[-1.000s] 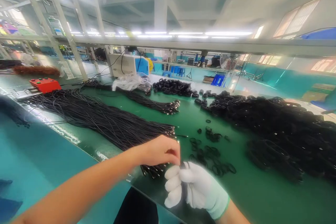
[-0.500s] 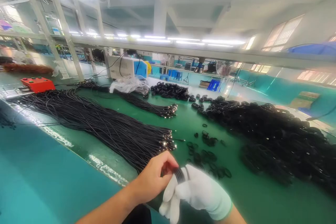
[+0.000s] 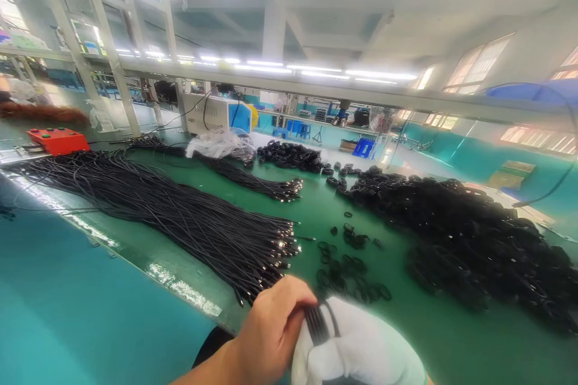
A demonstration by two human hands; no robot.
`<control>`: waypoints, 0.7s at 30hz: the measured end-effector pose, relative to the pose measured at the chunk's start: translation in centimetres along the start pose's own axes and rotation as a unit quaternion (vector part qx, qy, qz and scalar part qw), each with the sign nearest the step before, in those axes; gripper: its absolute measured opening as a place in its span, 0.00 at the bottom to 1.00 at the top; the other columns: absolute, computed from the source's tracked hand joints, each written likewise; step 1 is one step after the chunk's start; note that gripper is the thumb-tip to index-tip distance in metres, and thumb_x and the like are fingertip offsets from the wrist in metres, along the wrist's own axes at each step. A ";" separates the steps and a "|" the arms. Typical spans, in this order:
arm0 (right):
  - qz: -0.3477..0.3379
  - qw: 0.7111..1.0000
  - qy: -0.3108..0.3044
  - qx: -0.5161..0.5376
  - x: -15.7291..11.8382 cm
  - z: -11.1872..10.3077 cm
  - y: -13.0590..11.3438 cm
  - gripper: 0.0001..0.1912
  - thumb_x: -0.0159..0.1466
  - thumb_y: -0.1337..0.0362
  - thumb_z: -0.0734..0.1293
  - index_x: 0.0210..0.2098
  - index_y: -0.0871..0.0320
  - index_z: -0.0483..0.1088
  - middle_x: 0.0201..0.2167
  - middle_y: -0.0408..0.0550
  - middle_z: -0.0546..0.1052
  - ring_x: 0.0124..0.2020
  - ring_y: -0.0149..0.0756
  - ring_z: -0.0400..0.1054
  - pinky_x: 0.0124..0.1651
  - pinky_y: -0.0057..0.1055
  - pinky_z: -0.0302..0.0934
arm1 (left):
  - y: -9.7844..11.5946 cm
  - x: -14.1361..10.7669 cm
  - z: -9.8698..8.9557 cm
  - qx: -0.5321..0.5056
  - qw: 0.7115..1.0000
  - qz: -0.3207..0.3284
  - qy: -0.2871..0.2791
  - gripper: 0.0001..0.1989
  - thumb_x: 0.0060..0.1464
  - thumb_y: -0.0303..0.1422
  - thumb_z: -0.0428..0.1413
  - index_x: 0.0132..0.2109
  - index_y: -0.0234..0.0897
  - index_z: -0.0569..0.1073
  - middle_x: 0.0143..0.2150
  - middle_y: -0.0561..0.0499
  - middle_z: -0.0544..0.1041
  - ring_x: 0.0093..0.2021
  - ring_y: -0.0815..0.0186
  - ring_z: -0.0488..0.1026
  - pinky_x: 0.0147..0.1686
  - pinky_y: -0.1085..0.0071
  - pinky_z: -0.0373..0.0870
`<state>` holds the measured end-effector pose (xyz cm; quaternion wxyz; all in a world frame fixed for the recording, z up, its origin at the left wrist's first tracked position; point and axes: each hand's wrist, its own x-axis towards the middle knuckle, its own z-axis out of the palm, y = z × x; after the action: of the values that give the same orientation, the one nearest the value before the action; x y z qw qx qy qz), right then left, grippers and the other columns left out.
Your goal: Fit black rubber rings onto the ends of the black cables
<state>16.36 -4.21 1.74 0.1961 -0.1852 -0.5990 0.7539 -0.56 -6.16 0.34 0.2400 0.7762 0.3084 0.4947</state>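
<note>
My left hand is bare and low in the middle of the view, its fingers curled closed against a stack of black bands. The bands lie side by side across my right hand, which wears a white glove and is closed on them. One more thin dark band loops round the glove a little apart from the stack. My left thumb and fingertips are partly hidden. Just beyond the hands, a thick bundle of black cables lies on the green tabletop, its metal-tipped ends near my left hand.
A large heap of black rings covers the right side, with loose black rings nearer the middle. A smaller cable bundle, clear plastic, a red control box and a white-and-blue machine stand farther back.
Both hands appear slightly lower and farther right, and the bands between them show more plainly. The gloved fingers that hung below have dropped mostly out of sight.
</note>
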 end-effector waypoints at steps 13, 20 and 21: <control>-0.007 0.981 0.177 -0.084 -2.3 2.3 -3.4 0.18 0.58 0.52 0.64 0.36 0.60 0.75 0.32 0.51 0.75 0.37 0.44 0.67 0.41 0.37 0.63 | 1.0 3.2 -1.6 -0.015 0.993 0.073 -0.093 0.13 0.58 0.24 0.44 0.43 0.34 0.72 0.36 0.45 0.74 0.36 0.68 0.72 0.37 0.75 0.69; -0.073 0.940 0.318 -0.103 -3.7 1.6 -4.0 0.31 0.51 0.60 0.71 0.54 0.49 0.65 0.50 0.51 0.70 0.48 0.51 0.64 0.46 0.41 0.61 | 1.1 3.8 -2.1 0.005 0.994 0.003 -0.109 0.15 0.58 0.23 0.43 0.44 0.37 0.72 0.39 0.48 0.73 0.38 0.68 0.70 0.40 0.74 0.68; -0.077 0.942 0.310 -0.106 -3.2 1.6 -4.0 0.33 0.50 0.62 0.72 0.55 0.49 0.63 0.50 0.51 0.69 0.49 0.51 0.63 0.47 0.41 0.60 | 1.1 3.9 -2.0 0.000 0.994 -0.008 -0.111 0.16 0.57 0.22 0.43 0.45 0.37 0.72 0.39 0.49 0.73 0.38 0.69 0.70 0.40 0.74 0.67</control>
<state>18.56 -6.43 6.12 0.4087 -0.3830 -0.5977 0.5736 -0.91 -3.94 4.29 0.2764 0.8238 0.2864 0.4037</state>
